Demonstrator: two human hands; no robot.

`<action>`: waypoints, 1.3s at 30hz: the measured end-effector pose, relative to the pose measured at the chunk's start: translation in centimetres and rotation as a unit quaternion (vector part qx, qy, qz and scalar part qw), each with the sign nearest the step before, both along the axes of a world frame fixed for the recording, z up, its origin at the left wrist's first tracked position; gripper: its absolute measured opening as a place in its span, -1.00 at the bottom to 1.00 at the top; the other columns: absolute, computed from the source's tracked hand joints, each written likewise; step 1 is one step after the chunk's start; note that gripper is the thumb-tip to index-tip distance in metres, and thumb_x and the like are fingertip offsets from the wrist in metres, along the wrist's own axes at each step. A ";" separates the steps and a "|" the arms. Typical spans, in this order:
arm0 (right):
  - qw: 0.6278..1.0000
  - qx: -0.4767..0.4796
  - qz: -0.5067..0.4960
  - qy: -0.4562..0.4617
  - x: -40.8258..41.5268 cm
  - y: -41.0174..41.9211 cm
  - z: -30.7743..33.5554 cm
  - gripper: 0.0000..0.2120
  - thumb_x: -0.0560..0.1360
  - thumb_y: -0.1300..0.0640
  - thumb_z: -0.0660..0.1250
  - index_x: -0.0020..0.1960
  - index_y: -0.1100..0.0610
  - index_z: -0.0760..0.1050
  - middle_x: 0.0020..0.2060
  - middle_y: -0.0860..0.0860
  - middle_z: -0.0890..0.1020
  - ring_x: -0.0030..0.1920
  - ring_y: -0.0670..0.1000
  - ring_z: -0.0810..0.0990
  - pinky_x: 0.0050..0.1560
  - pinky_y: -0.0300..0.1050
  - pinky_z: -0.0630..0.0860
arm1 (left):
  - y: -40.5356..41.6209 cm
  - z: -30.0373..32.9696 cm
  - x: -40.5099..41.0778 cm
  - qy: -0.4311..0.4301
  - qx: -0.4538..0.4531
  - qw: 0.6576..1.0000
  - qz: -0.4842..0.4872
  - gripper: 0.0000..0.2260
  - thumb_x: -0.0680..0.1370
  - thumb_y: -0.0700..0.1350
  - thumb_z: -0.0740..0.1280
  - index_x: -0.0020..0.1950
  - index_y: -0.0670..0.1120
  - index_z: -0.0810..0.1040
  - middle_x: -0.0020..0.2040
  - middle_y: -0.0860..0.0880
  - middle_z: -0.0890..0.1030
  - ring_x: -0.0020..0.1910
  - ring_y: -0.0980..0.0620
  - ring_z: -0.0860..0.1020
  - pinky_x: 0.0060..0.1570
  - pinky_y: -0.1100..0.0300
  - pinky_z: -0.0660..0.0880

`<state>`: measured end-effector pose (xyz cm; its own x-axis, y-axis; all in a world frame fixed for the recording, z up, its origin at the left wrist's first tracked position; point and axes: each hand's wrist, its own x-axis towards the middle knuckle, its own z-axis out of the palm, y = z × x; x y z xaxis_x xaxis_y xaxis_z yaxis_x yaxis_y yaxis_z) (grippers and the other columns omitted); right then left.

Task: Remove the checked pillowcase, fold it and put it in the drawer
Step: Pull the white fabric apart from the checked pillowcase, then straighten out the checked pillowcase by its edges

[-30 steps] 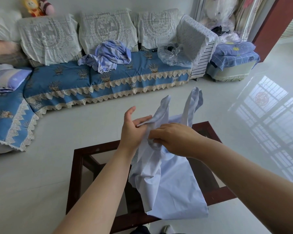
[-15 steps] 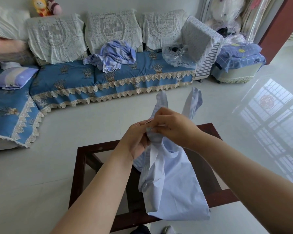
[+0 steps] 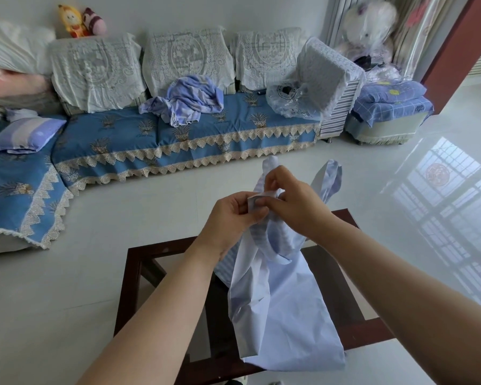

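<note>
A pale blue pillowcase [image 3: 286, 307] hangs in front of me above a dark wooden coffee table [image 3: 128, 290]. My left hand [image 3: 231, 215] pinches its upper edge at a folded-over corner. Close beside it, my right hand [image 3: 295, 204] grips the bunched top of the cloth, and two loose ends stick up behind the fingers. The fabric looks plain on this side, with fine stripes or checks showing near the top. No drawer is in view.
A blue L-shaped sofa [image 3: 233, 126] with lace covers runs along the back, with a crumpled blue sheet [image 3: 189, 100] and a striped pillow [image 3: 28, 136] on it. A covered fan [image 3: 333, 87] and a stool with folded checked bedding [image 3: 392, 107] stand at the right. White tiled floor lies around.
My left hand has closed from open fingers onto the cloth's top edge. Both hands have risen a little and come together, bunching the pillowcase top.
</note>
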<state>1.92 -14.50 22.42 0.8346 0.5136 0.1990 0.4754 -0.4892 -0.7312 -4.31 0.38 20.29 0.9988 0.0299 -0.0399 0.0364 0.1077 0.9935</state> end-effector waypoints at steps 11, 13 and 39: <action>0.987 -0.119 -0.071 -0.078 2.8 2.1 4.3 -0.84 0.52 0.04 0.27 -0.09 0.13 0.51 -0.27 0.02 0.55 -0.23 0.09 0.49 -0.22 -0.06 0.44 | 0.0 2.5 2.5 0.003 0.018 0.994 0.105 -0.78 0.46 -0.25 0.45 0.06 -0.07 0.56 -0.14 -0.06 0.71 -0.16 0.04 0.68 -0.11 0.19 0.60; 0.988 -0.074 -0.092 -0.095 3.5 2.7 5.9 -0.87 0.51 0.08 0.28 -0.13 0.13 0.49 -0.31 0.01 0.53 -0.25 0.10 0.48 -0.24 -0.03 0.47 | 0.3 3.5 3.5 0.001 0.060 0.990 0.128 -0.87 0.48 -0.12 0.45 -0.02 -0.10 0.58 -0.24 -0.03 0.67 -0.30 0.08 0.60 -0.29 0.24 0.51; 0.957 0.066 -0.194 -0.204 11.2 4.5 23.4 -0.80 0.58 0.11 0.17 -0.06 0.17 0.53 -0.21 0.07 0.58 -0.16 0.13 0.54 -0.21 -0.11 0.41 | 3.3 16.4 9.9 -0.258 0.608 0.713 0.236 -0.81 0.58 0.01 0.25 -0.07 -0.11 0.47 -0.34 0.01 0.45 -0.32 -0.11 0.54 -0.45 0.14 0.30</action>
<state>13.09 -10.04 45.83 0.7959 0.1282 0.5916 0.5364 -0.6025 -0.5910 5.59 3.70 36.65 0.7389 0.0667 0.6705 -0.1227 -0.9651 0.2312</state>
